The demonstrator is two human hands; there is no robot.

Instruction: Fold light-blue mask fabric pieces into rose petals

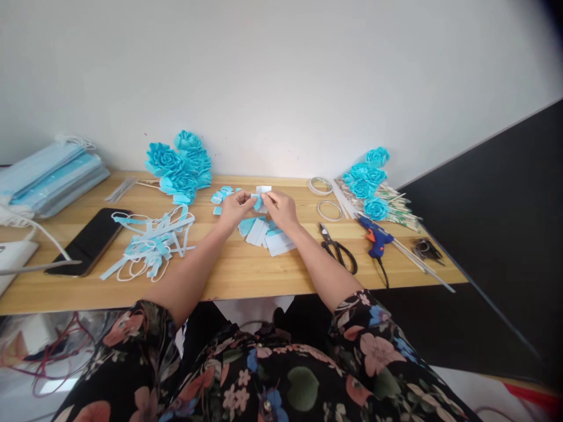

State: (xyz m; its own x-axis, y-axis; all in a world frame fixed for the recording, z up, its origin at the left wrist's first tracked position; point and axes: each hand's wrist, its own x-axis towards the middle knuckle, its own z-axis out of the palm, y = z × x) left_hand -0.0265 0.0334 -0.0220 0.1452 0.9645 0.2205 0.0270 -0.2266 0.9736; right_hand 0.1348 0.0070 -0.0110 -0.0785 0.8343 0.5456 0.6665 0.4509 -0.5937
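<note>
Both hands meet over the middle of the wooden table (246, 272). My left hand (235, 208) and my right hand (279, 209) each pinch one small blue fabric piece (257, 201) between fingertips, fingers closed on it. Just beneath the hands lies a pile of cut blue and white fabric rectangles (267, 234). A few more small blue pieces (221, 196) lie left of my left hand.
Blue fabric roses (180, 165) lie at the back, more roses on sticks (369, 181) at right. Black scissors (338, 251), a blue glue gun (375, 235), tape rolls (329, 209), cut mask strips (152, 243), a phone (90, 240) and stacked face masks (50, 176) surround the hands.
</note>
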